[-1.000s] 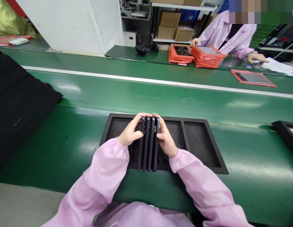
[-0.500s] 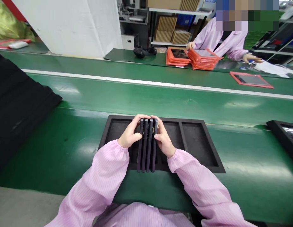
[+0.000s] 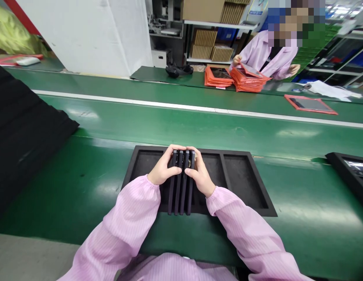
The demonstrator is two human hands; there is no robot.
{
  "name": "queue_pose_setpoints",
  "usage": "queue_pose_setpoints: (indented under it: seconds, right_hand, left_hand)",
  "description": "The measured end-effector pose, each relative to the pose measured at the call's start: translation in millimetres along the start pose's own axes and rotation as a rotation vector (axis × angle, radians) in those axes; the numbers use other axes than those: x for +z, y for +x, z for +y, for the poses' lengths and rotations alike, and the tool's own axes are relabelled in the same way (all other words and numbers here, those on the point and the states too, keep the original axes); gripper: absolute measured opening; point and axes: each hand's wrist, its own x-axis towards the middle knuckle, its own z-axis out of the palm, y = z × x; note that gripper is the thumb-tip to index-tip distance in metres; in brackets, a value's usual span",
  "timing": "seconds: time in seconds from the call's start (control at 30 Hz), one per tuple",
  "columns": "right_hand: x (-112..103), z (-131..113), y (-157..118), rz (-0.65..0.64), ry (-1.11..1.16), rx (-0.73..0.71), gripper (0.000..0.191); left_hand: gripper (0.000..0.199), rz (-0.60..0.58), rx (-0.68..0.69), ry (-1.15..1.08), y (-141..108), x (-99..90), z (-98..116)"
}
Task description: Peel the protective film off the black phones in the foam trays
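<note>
At the tray (image 3: 246, 179), clamping four slabs (image 3: 183, 191) between left fingers (image 3: 173, 171) and right fingers (image 3: 191, 172)! Lengthwise fore-and-aft, equally near both.

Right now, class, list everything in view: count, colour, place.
Slim panels: four, dark, centre
Divided tray: one, black, centre
Work surface: one, green, foreground
Case: one, black, right
Sheet: one, black, left
Packet stacks: two, orange, back
Loose packet: one, red, right
Papers: some, white, right
Bundle: one, yellow, upper left
Partition: one, white, upper left
Headset-like item: one, black, back
Cartons: several, brown, top
Colleague: one, pink-clad, back
Left fingers: one set, bare, on panels
Right fingers: one set, bare, on panels
</note>
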Motion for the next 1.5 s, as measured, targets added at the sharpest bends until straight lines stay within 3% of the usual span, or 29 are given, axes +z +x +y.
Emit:
queue_pose_setpoints:
  seconds: [0.2, 0.43, 0.67, 0.87, 1.1, 1.5]
  right_hand:
    - [-2.8, 2.0, -1.2, -0.034, 0.061, -0.014, 0.06]
    - [-7.1, -1.7, -5.6, -0.156, 0.23, 0.088, 0.088]
    - [-6.0, -3.9, -3.9, -0.117, 0.249, 0.096, 0.088]
    - [-7.0, -2.1, -4.6, -0.152, 0.211, 0.069, 0.084]
    - [-4.8, -3.6, -3.1, -0.101, 0.062, 0.053, 0.086]
    - [-5.8, -1.2, -2.2, -0.101, 0.088, 0.06, 0.082]
  left_hand:
    - [0.057, -0.057, -0.028, -0.046, -0.8, -2.4, 0.8]
    - [0.075, -0.204, -0.04, -0.134, -3.3, -10.1, -3.3]
    - [0.073, -0.242, -0.018, -0.073, -3.3, -10.7, -0.5]
    - [0.076, -0.227, -0.023, 0.0, -3.2, -10.4, 0.5]
    - [0.073, -0.18, -0.027, 0.064, -2.6, -5.5, 4.4]
    - [0.071, -0.152, -0.061, 0.029, -1.4, -5.8, 1.0]
